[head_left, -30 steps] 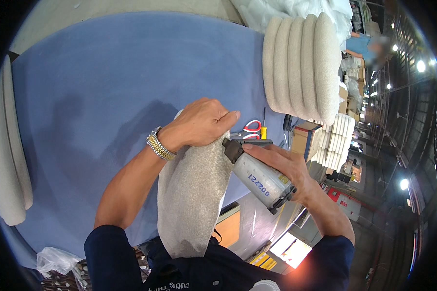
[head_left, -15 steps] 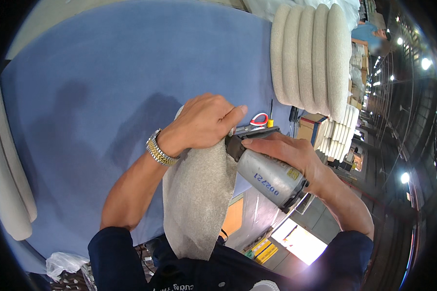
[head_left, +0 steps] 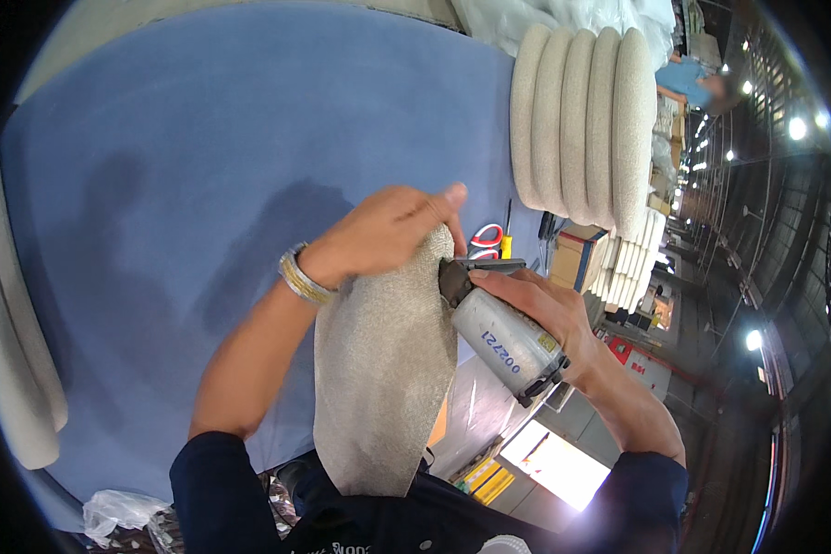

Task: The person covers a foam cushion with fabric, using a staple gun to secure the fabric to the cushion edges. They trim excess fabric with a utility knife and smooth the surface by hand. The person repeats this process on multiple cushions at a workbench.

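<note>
A blue worktop (head_left: pixel 203 92) spreads behind and to the left of the beige fabric piece (head_left: pixel 379 369), the landmark here, which stands lengthwise with its lower end against the person's dark clothing and its upper end under the left hand. Above and to the right of the beige piece is a stack of pale, rounded cushions (head_left: pixel 582 129), set side by side like thick rolls. Well to the left of the beige piece, at the rim of the view, lie long beige pads (head_left: pixel 14 351). A cardboard box (head_left: pixel 574 260) is right of the beige piece's upper end, and a crumpled clear plastic bag (head_left: pixel 120 512) is down to its left. Just right of the beige piece, a grey cylindrical power tool (head_left: pixel 508 342) slants with its dark nose at the piece's right edge; the right hand (head_left: pixel 540 309) is wrapped around this tool, gripping it. The left hand (head_left: pixel 392 231) lies over the top of the beige piece, thumb extended; it is blurred, and whether its fingers clamp the fabric cannot be told. A metal-coloured watch (head_left: pixel 302 275) circles the left wrist, left of the beige piece. Right of the piece's upper end are red-and-white-handled scissors (head_left: pixel 487 237) and, just beside them, a yellow-handled screwdriver (head_left: pixel 506 246).
</note>
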The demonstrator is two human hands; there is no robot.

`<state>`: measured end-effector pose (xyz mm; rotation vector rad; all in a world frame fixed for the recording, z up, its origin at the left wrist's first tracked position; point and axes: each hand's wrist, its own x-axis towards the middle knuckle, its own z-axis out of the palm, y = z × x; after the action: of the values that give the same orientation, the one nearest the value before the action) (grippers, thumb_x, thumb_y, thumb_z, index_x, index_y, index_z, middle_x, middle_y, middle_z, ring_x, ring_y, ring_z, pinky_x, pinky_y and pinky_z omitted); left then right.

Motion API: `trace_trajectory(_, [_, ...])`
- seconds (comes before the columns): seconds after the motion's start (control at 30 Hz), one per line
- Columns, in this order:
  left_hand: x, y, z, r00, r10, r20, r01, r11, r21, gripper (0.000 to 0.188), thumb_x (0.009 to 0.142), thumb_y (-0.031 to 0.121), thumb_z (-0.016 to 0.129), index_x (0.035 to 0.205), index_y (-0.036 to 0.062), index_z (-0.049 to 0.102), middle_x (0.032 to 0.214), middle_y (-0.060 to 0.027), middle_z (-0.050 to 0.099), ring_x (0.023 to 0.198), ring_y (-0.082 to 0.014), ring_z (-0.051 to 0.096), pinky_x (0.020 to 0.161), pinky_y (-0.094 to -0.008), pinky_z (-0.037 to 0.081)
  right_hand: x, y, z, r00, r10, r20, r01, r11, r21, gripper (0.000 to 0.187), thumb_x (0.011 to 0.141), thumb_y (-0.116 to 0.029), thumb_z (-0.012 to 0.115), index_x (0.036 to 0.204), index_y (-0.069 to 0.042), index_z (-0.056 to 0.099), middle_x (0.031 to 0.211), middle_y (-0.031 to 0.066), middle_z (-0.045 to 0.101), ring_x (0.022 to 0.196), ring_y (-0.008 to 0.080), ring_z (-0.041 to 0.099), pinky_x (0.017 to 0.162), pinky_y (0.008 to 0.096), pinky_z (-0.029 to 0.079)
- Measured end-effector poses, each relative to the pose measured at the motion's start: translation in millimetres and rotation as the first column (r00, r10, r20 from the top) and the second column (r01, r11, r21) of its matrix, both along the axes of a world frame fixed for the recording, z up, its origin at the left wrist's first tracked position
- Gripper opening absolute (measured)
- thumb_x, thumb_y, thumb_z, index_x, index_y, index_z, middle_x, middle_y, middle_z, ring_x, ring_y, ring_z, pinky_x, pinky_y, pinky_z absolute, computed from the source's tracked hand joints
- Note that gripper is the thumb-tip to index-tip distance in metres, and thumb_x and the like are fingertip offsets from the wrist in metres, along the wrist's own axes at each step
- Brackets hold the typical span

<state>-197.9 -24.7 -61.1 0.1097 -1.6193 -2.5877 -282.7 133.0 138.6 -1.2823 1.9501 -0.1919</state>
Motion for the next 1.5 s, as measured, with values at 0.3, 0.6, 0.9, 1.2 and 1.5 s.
trace_trajectory(0.3, [-2.2, 10.6, -13.4, 0.991, 0.073, 0.108, -0.041, 0.959, -0.279, 0.069, 0.109, 0.048, 0.04, 0.067, -0.0032, 0.061, 0.057, -0.0187, 0.052, 0.054, -0.0299, 0.054, 0.061, -0.0451, 0.042, -1.1, -4.6, 3.1, 1.0, 0.005, 0.015, -0.005, 1.0, 0.013, 0.08, 0.073, -0.024, 0.081, 0.146, -0.005, 0.055, 0.117, 0.0175, 0.07, 0.101, 0.0347, 0.069, 0.09, 0.0419, 0.054])
trace_trajectory(0.6, [-1.1, 11.7, -1.3, 0.979, 0.169, 0.112, -0.126, 0.94, -0.316, 0.07, 0.107, 0.049, 0.046, 0.06, -0.0034, 0.053, 0.05, -0.0141, 0.037, 0.046, -0.0236, 0.036, 0.051, -0.0429, 0.035, -13.9, -17.5, 7.2, 0.998, 0.055, 0.012, -0.056, 0.991, 0.118, 0.075, 0.078, -0.027, 0.077, 0.146, -0.006, 0.055, 0.114, 0.017, 0.069, 0.098, 0.0334, 0.069, 0.089, 0.0402, 0.053])
trace_trajectory(0.9, [-4.0, 19.3, 3.7, 0.966, 0.242, 0.089, -0.2, 0.921, -0.334, 0.07, 0.107, 0.047, 0.049, 0.059, -0.004, 0.05, 0.051, -0.0142, 0.032, 0.047, -0.0237, 0.031, 0.05, -0.043, 0.033, -22.8, -36.4, 14.7, 0.995, 0.099, 0.015, -0.1, 0.983, 0.151, 0.082, 0.073, -0.04, 0.079, 0.145, -0.008, 0.056, 0.12, 0.0169, 0.069, 0.1, 0.0335, 0.069, 0.087, 0.0428, 0.056])
trace_trajectory(1.2, [-7.6, 22.1, 1.9, 0.968, 0.237, 0.084, -0.199, 0.927, -0.318, 0.071, 0.107, 0.049, 0.047, 0.061, -0.0049, 0.051, 0.052, -0.0158, 0.037, 0.047, -0.0256, 0.035, 0.051, -0.0434, 0.035, -17.0, -15.3, 9.5, 1.0, 0.0, 0.006, 0.0, 0.995, 0.096, 0.076, 0.074, -0.03, 0.079, 0.144, -0.006, 0.058, 0.126, 0.0175, 0.069, 0.107, 0.032, 0.071, 0.092, 0.0393, 0.054])
trace_trajectory(1.5, [-4.9, 23.2, 1.7, 0.969, 0.203, 0.139, -0.148, 0.932, -0.331, 0.072, 0.107, 0.05, 0.046, 0.058, -0.003, 0.048, 0.05, -0.011, 0.033, 0.047, -0.02, 0.036, 0.051, -0.0416, 0.034, -10.7, -8.9, 6.8, 0.998, -0.067, -0.013, 0.068, 0.99, 0.123, 0.073, 0.074, -0.03, 0.079, 0.141, -0.007, 0.06, 0.123, 0.0177, 0.07, 0.107, 0.0341, 0.071, 0.091, 0.0408, 0.056])
